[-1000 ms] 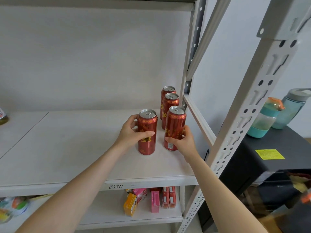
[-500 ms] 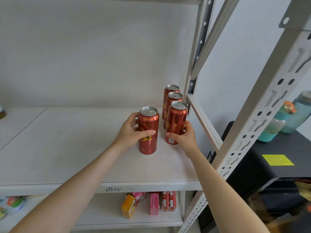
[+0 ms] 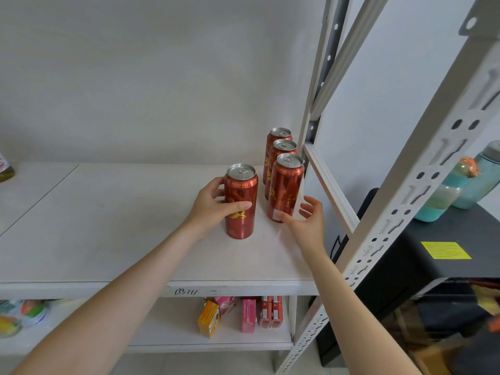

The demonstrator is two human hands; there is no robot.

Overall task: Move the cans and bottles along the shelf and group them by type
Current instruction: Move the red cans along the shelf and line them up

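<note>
Several tall red beer cans stand upright at the right end of the white shelf [image 3: 108, 226]. My left hand [image 3: 213, 207] is wrapped around the nearest left can [image 3: 240, 196], which stands on the shelf apart from the others. A row of three cans runs back along the right post: front can [image 3: 285, 190], middle can [image 3: 282, 150], rear can [image 3: 278, 136]. My right hand [image 3: 308, 221] hovers just right of the front can's base, fingers spread, thumb near the can's white label. A bottle [image 3: 5, 169] shows partly at the far left edge.
White perforated shelf posts [image 3: 405, 190] and a side rail [image 3: 330, 185] bound the right end. Small boxes [image 3: 249, 315] sit on the lower shelf. Teal water bottles [image 3: 446, 196] stand on a black cabinet [image 3: 433, 255] outside the rack.
My right hand has let go of the front can of the row and opened, drawing slightly back. The left hand keeps its hold on its can.
</note>
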